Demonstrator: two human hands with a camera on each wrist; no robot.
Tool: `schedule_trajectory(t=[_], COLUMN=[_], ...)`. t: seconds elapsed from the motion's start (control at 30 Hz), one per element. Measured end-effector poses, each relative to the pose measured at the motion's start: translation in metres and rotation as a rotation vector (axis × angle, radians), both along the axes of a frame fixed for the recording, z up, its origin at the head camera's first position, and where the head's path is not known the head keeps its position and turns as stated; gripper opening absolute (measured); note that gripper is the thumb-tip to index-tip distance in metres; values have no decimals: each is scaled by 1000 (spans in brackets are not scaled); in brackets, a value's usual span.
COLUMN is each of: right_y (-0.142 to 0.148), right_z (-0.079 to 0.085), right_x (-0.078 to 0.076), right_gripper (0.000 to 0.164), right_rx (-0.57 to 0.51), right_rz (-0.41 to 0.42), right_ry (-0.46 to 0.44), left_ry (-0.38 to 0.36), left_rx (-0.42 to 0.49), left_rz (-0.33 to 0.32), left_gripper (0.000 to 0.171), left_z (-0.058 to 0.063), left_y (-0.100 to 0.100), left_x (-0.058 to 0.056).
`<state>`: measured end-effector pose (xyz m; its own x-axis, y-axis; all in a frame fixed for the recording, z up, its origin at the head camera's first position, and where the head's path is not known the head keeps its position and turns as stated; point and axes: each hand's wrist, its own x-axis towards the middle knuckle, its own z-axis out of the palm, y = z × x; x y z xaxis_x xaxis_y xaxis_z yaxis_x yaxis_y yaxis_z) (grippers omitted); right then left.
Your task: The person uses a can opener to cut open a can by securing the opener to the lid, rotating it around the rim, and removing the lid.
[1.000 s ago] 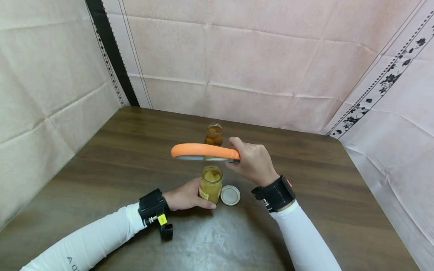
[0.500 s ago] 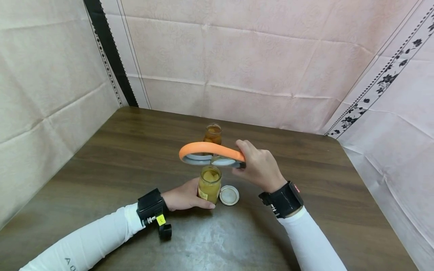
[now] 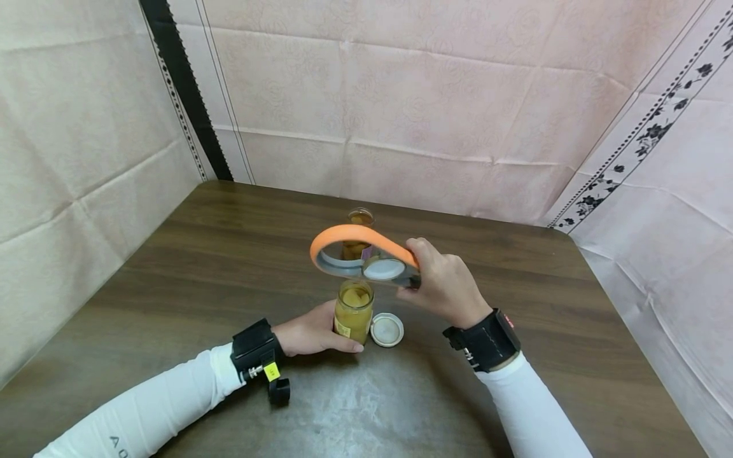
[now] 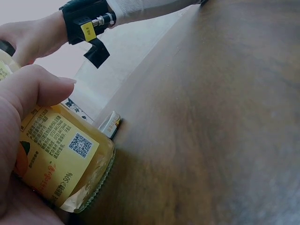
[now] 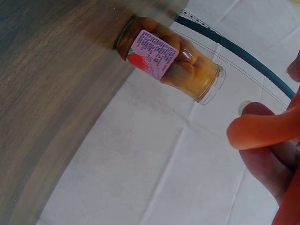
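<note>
My left hand point(image 3: 314, 331) holds a glass jar of yellow fruit point(image 3: 353, 312) upright on the table, thumb across its front. Its yellow label point(image 4: 58, 150) fills part of the left wrist view. In my right hand point(image 3: 449, 283) is a loop-shaped orange-and-grey jar opener point(image 3: 366, 234), raised above and behind the open jar mouth. A round white lid point(image 3: 385, 269) sits inside the opener's loop, towards the hand. Beside the yellow jar, a second white lid point(image 3: 387, 330) lies on the table. In the right wrist view the opener's orange end point(image 5: 262, 131) shows against my fingers.
Behind the opener stands an open jar of amber fruit point(image 3: 361, 217), partly hidden in the head view; its purple label point(image 5: 153, 54) shows in the right wrist view. Pale cloth walls point(image 3: 429, 95) enclose the back and sides of the brown wooden table point(image 3: 258, 242).
My right hand has moved slightly right and tilted the jar opener, so its loop and the lid inside now show more fully. The left hand and yellow jar have stayed put.
</note>
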<state>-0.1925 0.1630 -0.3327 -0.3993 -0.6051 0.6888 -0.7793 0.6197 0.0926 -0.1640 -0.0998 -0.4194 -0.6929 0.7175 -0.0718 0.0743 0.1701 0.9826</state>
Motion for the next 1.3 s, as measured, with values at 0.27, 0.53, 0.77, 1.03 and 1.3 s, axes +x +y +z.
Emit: schedule_trajectory(t=[0.27, 0.53, 0.77, 1.03, 1.3], right_y=[5, 12, 18, 22, 26], right_z=[1, 0, -4, -6, -9], right_x=[3, 6, 7, 9, 10], right_gripper=[78, 82, 85, 79, 77], right_rx=[-8, 6, 9, 5, 20], right_rz=[-24, -68, -92, -122, -151], right_ry=[8, 7, 16, 0, 2], left_ry=[30, 66, 55, 43, 36], left_rx=[-24, -51, -60, -26, -41], left_rz=[5, 22, 45, 34, 40], left_gripper=[53, 55, 57, 57, 57], left_z=[2, 3, 3, 2, 3], left_y=[1, 1, 1, 1, 1], left_x=[1, 1, 2, 2, 0])
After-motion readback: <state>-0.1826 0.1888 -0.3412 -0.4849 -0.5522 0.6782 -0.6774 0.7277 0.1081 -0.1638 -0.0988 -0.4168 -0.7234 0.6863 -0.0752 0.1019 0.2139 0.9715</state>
